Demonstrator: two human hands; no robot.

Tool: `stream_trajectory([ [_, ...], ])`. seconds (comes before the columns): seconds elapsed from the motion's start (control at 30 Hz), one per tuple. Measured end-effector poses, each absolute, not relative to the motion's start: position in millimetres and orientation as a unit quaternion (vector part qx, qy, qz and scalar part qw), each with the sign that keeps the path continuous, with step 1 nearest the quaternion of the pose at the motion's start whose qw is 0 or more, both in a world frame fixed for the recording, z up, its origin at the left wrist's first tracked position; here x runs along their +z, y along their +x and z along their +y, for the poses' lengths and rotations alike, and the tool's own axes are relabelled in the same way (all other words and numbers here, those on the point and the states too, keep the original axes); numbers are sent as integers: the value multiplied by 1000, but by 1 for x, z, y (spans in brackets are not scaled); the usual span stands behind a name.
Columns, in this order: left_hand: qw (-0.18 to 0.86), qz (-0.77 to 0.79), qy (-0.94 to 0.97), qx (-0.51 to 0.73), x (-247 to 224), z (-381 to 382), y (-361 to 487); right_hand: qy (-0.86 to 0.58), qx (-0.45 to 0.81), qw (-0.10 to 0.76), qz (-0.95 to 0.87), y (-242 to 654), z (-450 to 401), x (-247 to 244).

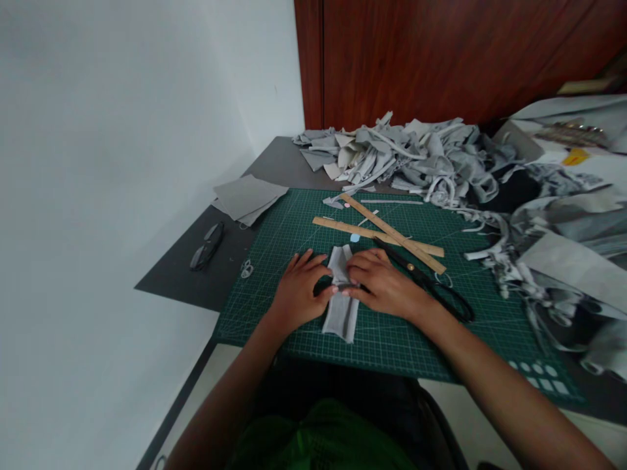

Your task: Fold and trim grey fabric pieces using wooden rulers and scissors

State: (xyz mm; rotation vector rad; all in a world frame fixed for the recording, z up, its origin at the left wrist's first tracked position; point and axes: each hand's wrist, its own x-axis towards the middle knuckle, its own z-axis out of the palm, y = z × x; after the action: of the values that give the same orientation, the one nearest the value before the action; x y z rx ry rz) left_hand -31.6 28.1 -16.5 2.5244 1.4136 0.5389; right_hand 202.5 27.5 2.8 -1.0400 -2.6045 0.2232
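Observation:
A narrow strip of light grey fabric [337,318] lies lengthwise in front of me on the green cutting mat [294,222], its long edges folded up and a crosswise fold near its middle. My left hand [301,292] is at the strip's left edge, thumb tip on the fold and forefinger curved to the cloth. From the right, my right hand [382,281] grips the same fold, thumb below and bent fingers above. Just beyond my right hand are black-handled scissors [431,284] and two crossed wooden rulers [392,232].
Grey fabric scraps [411,153] are heaped along the back and down the right side. Flat grey pieces [249,198] and a pair of glasses [208,247] lie at the left. A pale blue chalk piece [354,238] sits by the rulers. A white wall [122,163] borders the left.

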Motion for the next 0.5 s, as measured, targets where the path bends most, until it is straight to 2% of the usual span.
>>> stream_trajectory([
  [0.33,74,513,834,188,-18,21,-21,-396,139,160,-893,234,33,4],
  [0.5,70,507,837,196,-21,23,-23,-454,101,146,-873,242,39,5],
])
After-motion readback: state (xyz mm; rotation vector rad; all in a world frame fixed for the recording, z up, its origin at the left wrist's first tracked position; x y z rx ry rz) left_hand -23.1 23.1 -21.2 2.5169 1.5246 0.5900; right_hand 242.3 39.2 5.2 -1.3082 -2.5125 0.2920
